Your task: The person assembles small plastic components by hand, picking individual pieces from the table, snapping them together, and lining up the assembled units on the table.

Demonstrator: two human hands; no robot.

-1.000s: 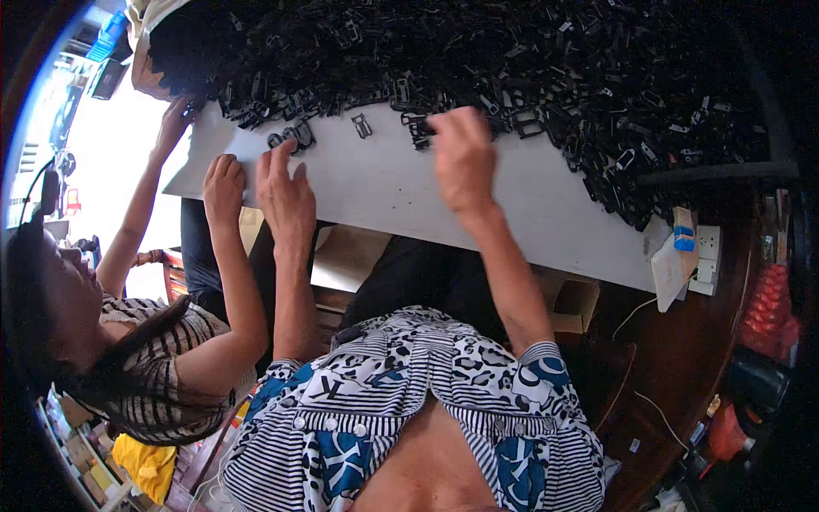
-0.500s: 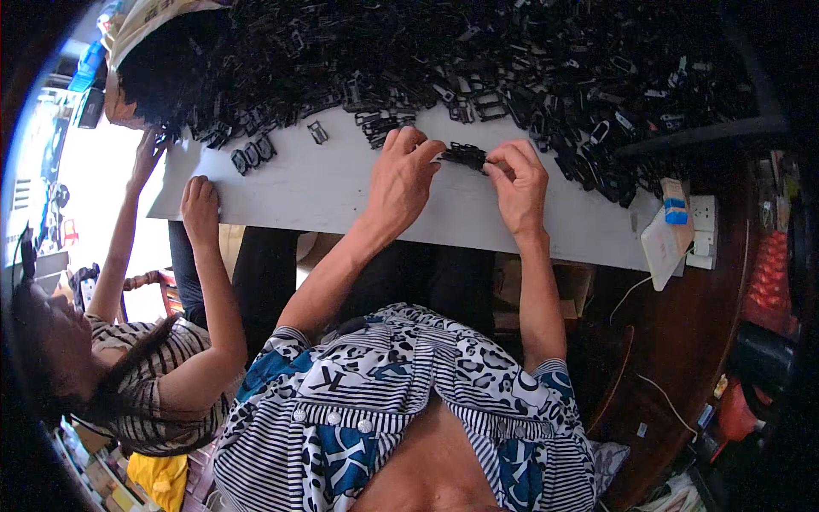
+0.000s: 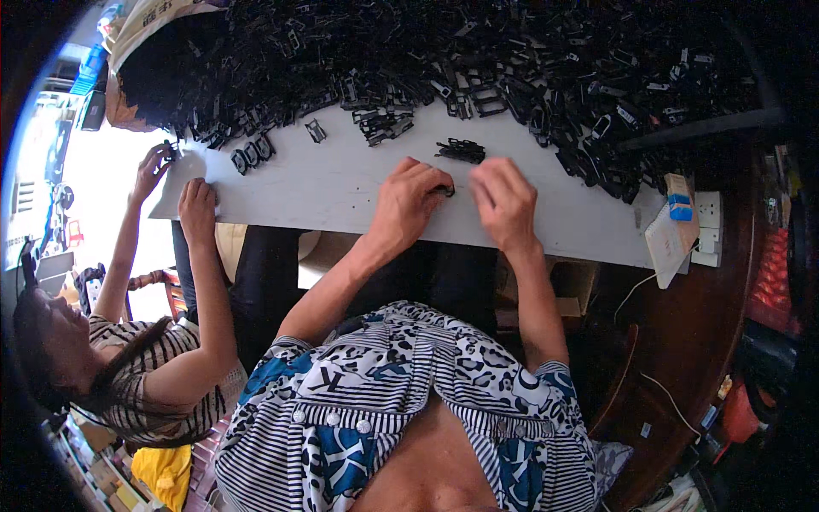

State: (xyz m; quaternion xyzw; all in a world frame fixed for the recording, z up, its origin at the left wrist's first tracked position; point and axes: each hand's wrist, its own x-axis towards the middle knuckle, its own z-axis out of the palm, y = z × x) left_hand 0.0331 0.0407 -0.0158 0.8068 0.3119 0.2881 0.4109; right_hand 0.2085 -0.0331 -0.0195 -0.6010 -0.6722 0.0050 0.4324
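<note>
Sm blk part (image 3: 444, 190) in L hand (image 3: 404, 203), mostly hidden; blk frames (image 3: 461, 151) bunched on wht tbl (image 3: 320, 192) nearby.

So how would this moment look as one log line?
left hand: holds small black part | right hand: blurred, grip unclear | white table: small black stack beyond hands, large black pile farther back

White tabletop (image 3: 299, 183): open lane ran left of the left hand (image 3: 404, 203). Obstacles: heap of black parts (image 3: 444, 64) walled the far side; black stack (image 3: 461, 151) sat beyond the right hand (image 3: 508, 203); white panel (image 3: 667, 243) occupied right end.
</note>
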